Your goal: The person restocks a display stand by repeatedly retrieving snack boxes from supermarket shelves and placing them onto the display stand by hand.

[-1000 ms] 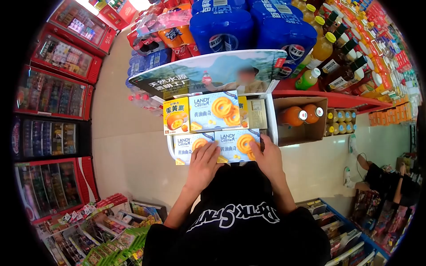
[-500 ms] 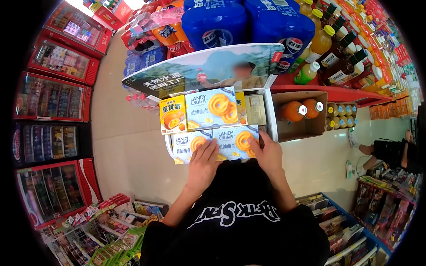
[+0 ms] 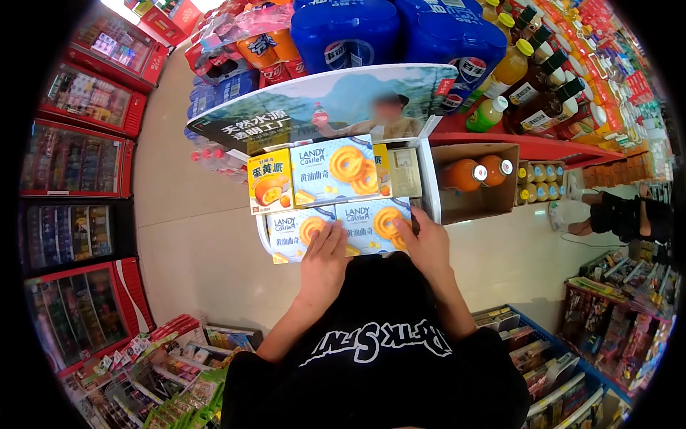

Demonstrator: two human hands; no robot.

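My left hand (image 3: pixel 323 263) lies across the inner edges of two blue cookie boxes, its fingers stretched over the left box (image 3: pixel 286 232) and touching the right one. My right hand (image 3: pixel 429 247) grips the right cookie box (image 3: pixel 364 227) at its right side, thumb on the printed face and fingers along the edge. Behind these two, a third blue cookie box (image 3: pixel 332 171) sits on top of yellow pie boxes (image 3: pixel 270 182). All are in a white display stand (image 3: pixel 432 182), beside a pale box (image 3: pixel 405 171).
A curved sign board (image 3: pixel 321 107) rises behind the boxes. To the right are a cardboard box (image 3: pixel 479 204) with orange bottles and packs of small bottles (image 3: pixel 541 182). Drink packs (image 3: pixel 343 36) are stacked behind, fridges (image 3: pixel 75 157) line the left, and a person (image 3: pixel 622 218) is far right.
The stand and boxes have shifted slightly left and up in view. Both hands keep nearly the same places on the boxes. The person at the far right has changed leg position.
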